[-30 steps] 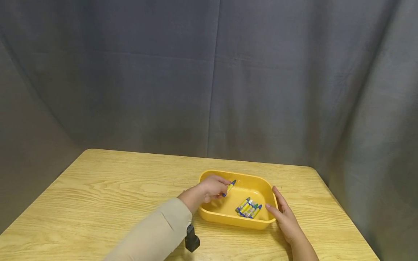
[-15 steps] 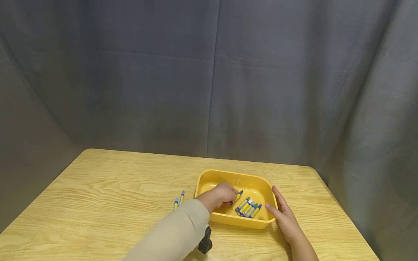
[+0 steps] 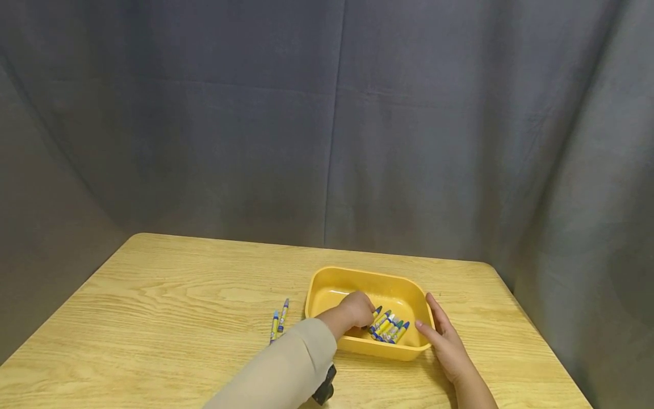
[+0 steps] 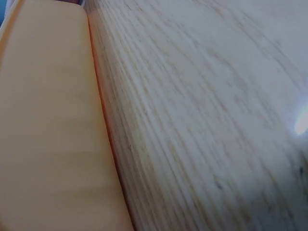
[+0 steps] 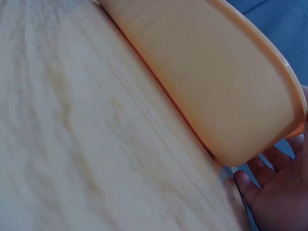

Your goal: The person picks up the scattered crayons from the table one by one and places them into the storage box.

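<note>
Head view shows the beige sleeve [image 3: 286,369] nearest the camera, and beyond it the left hand [image 3: 355,311] has come down into the yellow tub [image 3: 327,284], its curled fingers now pinching one crayon [image 3: 376,312] right beside the pile of crayons [image 3: 389,329] on the tub floor; a second ago it held that crayon higher, over the far left corner. The right hand [image 3: 445,341] stays flat and open against the tub's right wall. Two crayons [image 3: 278,319] lie on the table [image 3: 168,295], left of the tub. That crayon seems about to join the pile.
</note>
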The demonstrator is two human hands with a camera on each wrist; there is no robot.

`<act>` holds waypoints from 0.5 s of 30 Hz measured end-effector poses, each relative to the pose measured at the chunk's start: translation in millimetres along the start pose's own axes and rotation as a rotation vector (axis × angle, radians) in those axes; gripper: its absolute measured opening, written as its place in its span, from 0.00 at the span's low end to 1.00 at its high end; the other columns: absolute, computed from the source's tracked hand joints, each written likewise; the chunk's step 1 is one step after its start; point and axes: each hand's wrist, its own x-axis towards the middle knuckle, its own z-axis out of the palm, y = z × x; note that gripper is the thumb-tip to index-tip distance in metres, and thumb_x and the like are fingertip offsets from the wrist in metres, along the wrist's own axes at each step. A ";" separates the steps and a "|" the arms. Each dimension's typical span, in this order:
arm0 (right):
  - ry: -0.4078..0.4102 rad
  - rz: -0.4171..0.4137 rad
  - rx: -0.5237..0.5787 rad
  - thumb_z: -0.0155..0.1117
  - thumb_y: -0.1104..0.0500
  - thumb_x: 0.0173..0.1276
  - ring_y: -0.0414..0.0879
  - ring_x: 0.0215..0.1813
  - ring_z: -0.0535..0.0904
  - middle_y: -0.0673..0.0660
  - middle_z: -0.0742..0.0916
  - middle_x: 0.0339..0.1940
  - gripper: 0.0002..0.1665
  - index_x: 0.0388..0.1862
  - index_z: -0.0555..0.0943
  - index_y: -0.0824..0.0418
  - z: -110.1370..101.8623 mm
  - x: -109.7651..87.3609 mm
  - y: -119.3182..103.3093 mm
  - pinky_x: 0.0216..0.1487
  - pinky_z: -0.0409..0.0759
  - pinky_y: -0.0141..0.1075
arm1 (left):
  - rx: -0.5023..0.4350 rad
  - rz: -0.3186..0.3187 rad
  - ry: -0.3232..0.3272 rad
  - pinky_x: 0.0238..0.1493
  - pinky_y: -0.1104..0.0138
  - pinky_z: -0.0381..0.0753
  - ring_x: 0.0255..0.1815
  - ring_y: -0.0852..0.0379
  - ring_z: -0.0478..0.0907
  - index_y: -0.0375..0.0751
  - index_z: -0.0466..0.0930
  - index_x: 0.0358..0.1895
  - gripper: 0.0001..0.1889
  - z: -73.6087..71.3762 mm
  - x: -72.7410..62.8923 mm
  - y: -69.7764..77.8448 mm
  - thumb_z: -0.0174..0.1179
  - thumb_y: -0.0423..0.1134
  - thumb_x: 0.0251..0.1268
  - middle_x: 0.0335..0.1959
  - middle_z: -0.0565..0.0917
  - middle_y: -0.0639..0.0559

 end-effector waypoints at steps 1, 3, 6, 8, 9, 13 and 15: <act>-0.001 0.001 -0.001 0.54 0.58 0.75 0.56 0.81 0.28 0.54 0.42 0.83 0.46 0.82 0.41 0.56 0.2 0.0 0.4 0.78 0.34 0.57 | -0.017 -0.005 -0.006 0.18 0.75 0.65 0.17 0.63 0.67 0.32 0.84 0.51 0.17 -0.3 -0.1 -0.8 0.58 0.24 0.58 0.49 0.87 0.46; -0.001 0.003 -0.002 0.54 0.58 0.75 0.56 0.81 0.28 0.54 0.41 0.83 0.46 0.82 0.41 0.56 0.4 -0.1 1.1 0.78 0.35 0.57 | -0.036 -0.011 -0.018 0.15 0.75 0.62 0.11 0.64 0.61 0.32 0.83 0.54 0.18 -1.8 0.2 -2.5 0.58 0.25 0.59 0.52 0.86 0.44; -0.001 0.005 -0.002 0.54 0.58 0.75 0.56 0.81 0.28 0.54 0.41 0.83 0.46 0.82 0.40 0.56 0.5 0.0 1.6 0.78 0.35 0.57 | -0.083 -0.008 -0.032 0.15 0.74 0.59 0.10 0.64 0.57 0.30 0.79 0.58 0.21 -8.1 0.1 -4.7 0.57 0.25 0.59 0.57 0.83 0.41; -0.001 0.005 -0.001 0.54 0.58 0.75 0.56 0.81 0.29 0.54 0.41 0.83 0.46 0.82 0.40 0.56 0.3 0.2 1.5 0.78 0.36 0.57 | -0.129 -0.002 -0.034 0.17 0.74 0.61 0.13 0.63 0.59 0.29 0.78 0.59 0.22 -15.6 -1.7 -5.6 0.58 0.26 0.59 0.59 0.81 0.39; -0.002 0.007 -0.001 0.54 0.58 0.75 0.56 0.81 0.29 0.54 0.41 0.83 0.46 0.82 0.40 0.55 0.2 0.2 1.4 0.78 0.36 0.57 | -0.167 0.000 -0.033 0.18 0.73 0.62 0.14 0.63 0.59 0.29 0.77 0.60 0.22 -19.9 -2.8 -6.0 0.58 0.26 0.59 0.59 0.81 0.38; -0.006 0.014 -0.010 0.54 0.57 0.74 0.56 0.82 0.29 0.53 0.41 0.83 0.46 0.82 0.40 0.54 -0.7 0.6 0.4 0.78 0.38 0.57 | -0.282 0.032 -0.011 0.29 0.69 0.75 0.26 0.60 0.69 0.29 0.76 0.60 0.23 -42.7 -12.3 -8.4 0.59 0.28 0.59 0.58 0.80 0.38; -0.007 0.017 -0.015 0.54 0.57 0.75 0.56 0.82 0.30 0.53 0.42 0.83 0.46 0.82 0.40 0.54 -1.4 0.8 -0.1 0.78 0.38 0.57 | -0.324 0.051 -0.003 0.39 0.64 0.82 0.35 0.56 0.75 0.30 0.75 0.62 0.24 -56.4 -17.6 -10.5 0.59 0.29 0.60 0.57 0.80 0.39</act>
